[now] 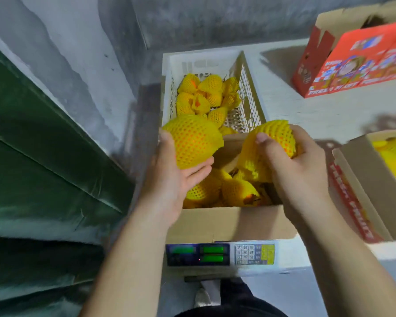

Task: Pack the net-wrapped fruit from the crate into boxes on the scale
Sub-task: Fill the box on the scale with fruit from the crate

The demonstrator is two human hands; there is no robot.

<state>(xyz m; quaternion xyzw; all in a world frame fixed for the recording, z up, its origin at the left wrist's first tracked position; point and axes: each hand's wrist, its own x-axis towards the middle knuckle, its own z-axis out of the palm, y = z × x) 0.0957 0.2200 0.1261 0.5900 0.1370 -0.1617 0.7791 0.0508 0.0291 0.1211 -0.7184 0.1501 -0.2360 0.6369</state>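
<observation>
My left hand holds one yellow net-wrapped fruit above the left side of the open cardboard box. My right hand grips a second net-wrapped fruit above the box's right side. Several wrapped fruits lie inside the box. The box stands on a scale with lit green displays and a keypad. Behind the box a white plastic crate holds several more wrapped fruits.
A red printed carton stands at the back right on the white table. Another open carton with yellow wrapped fruit sits at the right edge. A green surface and a grey wall fill the left.
</observation>
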